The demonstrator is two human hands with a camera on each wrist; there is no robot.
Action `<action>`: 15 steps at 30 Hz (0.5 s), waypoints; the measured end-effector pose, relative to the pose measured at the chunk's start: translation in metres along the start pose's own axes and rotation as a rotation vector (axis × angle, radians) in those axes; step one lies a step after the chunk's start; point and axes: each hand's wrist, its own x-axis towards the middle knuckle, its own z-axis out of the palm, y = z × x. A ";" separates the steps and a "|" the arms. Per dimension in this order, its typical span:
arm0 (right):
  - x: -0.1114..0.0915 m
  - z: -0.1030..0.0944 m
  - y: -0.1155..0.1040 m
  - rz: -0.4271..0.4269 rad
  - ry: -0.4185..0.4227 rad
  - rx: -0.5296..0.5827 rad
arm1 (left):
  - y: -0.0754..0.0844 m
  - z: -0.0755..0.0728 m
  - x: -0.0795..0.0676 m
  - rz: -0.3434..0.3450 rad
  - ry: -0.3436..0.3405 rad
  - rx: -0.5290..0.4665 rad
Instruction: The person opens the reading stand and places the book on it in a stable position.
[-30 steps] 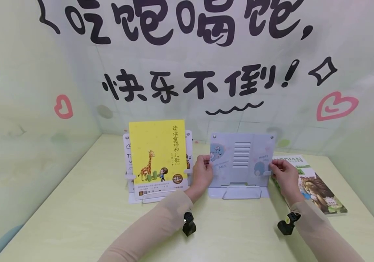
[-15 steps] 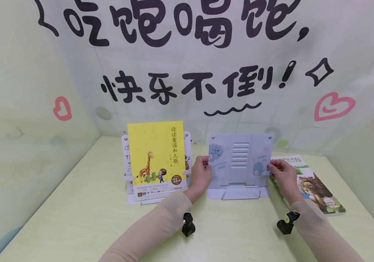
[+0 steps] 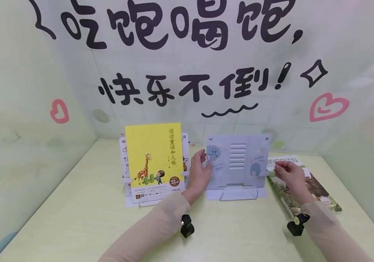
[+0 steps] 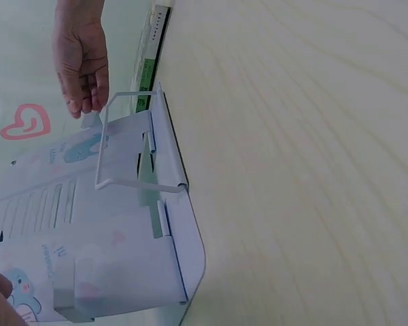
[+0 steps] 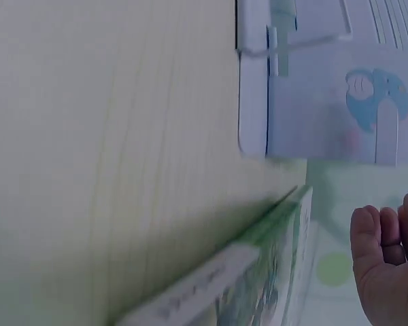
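A pale blue book stand (image 3: 239, 177) with cartoon prints stands upright on the table. My left hand (image 3: 200, 176) is at its left edge, fingers slightly bent and raised, the thumb close to the panel. To the right of the stand, my right hand (image 3: 290, 178) hovers with loosely curled fingers and holds nothing. A gap shows between those fingers and the stand's right page clip (image 5: 386, 139) in the right wrist view. The wire ledge (image 4: 102, 153) juts out at the stand's front in the left wrist view.
Left of it, a yellow book (image 3: 152, 145) rests on a second, white stand (image 3: 122, 154). A book with a lion-like animal on its cover (image 3: 316, 185) lies flat at the right, partly under my right hand. A printed wall (image 3: 187, 120) rises behind the table (image 3: 239, 233).
My right hand has come off the blue stand's right clip and moved right. My left fingers have loosened from the left edge. The stand itself stays in place; the head view shifts slightly.
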 end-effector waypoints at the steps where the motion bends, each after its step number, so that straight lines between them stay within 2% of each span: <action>1: -0.002 -0.009 0.002 -0.011 0.018 -0.065 | 0.003 0.001 -0.001 0.031 0.009 0.000; 5: -0.010 -0.047 0.015 -0.006 0.110 -0.400 | 0.019 0.006 -0.012 0.209 0.026 -0.037; 7: -0.013 -0.066 0.024 0.012 0.141 -0.510 | 0.028 0.011 -0.021 0.305 0.010 -0.058; 9: -0.016 -0.083 0.032 0.021 0.150 -0.587 | 0.036 0.018 -0.030 0.355 -0.039 -0.094; 11: -0.018 -0.096 0.038 0.014 0.148 -0.638 | 0.041 0.029 -0.041 0.320 -0.124 -0.160; 15: -0.020 -0.112 0.045 0.005 0.123 -0.716 | 0.041 0.059 -0.064 0.044 -0.318 -0.293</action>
